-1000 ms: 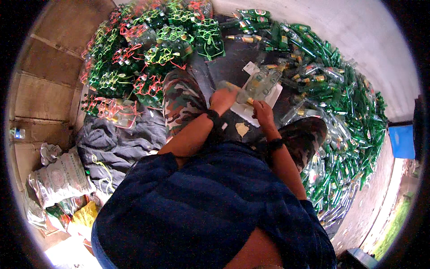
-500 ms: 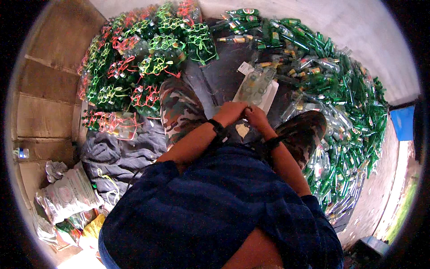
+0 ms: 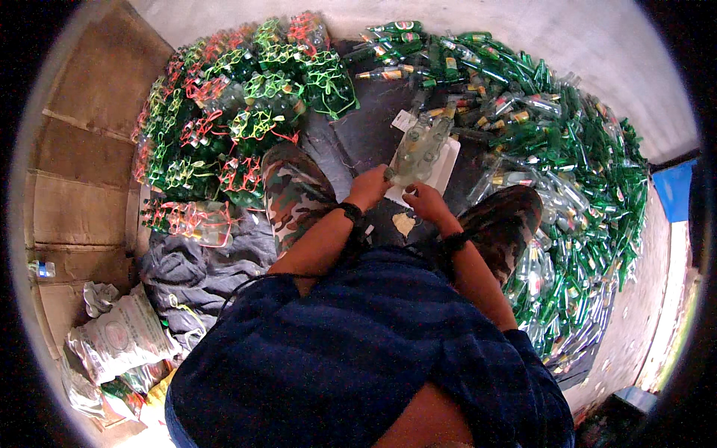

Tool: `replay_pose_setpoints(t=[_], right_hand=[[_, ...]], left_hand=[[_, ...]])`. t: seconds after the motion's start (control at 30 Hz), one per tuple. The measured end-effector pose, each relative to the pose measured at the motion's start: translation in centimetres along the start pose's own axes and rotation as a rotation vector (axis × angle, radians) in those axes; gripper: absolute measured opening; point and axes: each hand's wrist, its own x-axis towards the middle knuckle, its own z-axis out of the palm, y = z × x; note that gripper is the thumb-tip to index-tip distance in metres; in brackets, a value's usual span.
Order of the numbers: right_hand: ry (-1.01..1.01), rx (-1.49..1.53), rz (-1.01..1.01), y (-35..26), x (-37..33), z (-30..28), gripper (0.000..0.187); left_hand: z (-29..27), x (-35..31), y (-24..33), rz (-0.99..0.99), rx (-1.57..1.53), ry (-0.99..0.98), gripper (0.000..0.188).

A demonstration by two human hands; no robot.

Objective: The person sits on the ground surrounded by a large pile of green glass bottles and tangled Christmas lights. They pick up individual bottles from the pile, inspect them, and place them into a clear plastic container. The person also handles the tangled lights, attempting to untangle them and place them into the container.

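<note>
Between my knees, several clear glass bottles are grouped close together on a white tray. My left hand is at the near left corner of this group, its fingers curled together. My right hand is a little nearer and to the right, by the tray's near edge, with thumb and fingers pinched. A gap separates the two hands. Whatever the fingers grip is too small or hidden to make out. Just below the right hand lies a pale, leaf-shaped scrap on the dark floor sheet.
Bottle bundles tied with red and green strips stand at the far left. A large heap of loose green and clear bottles curves along the right. Dark cloth and a filled white sack lie at the left, beside a cardboard wall.
My hands were together at the near edge of the bottle group. They have moved apart, the left one leftward and the right one slightly down. The view has shifted a little.
</note>
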Motion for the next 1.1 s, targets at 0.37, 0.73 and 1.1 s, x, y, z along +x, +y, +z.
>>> replay_pose_setpoints(t=[0.37, 0.73, 1.1], right_hand=[[0.054, -0.060, -0.115, 2.2, 0.5, 0.5, 0.034], [-0.010, -0.109, -0.141, 2.3, 0.5, 0.4, 0.028], [-0.001, -0.109, -0.219, 2.4, 1.1, 0.3, 0.028]], left_hand=[[0.4, 3.3, -2.9, 0.068, -0.079, 0.278, 0.046], [-4.8, 8.9, -1.6, 0.049, -0.131, 0.388, 0.039], [-10.0, 19.4, 5.8, 0.226, -0.164, 0.424, 0.041]])
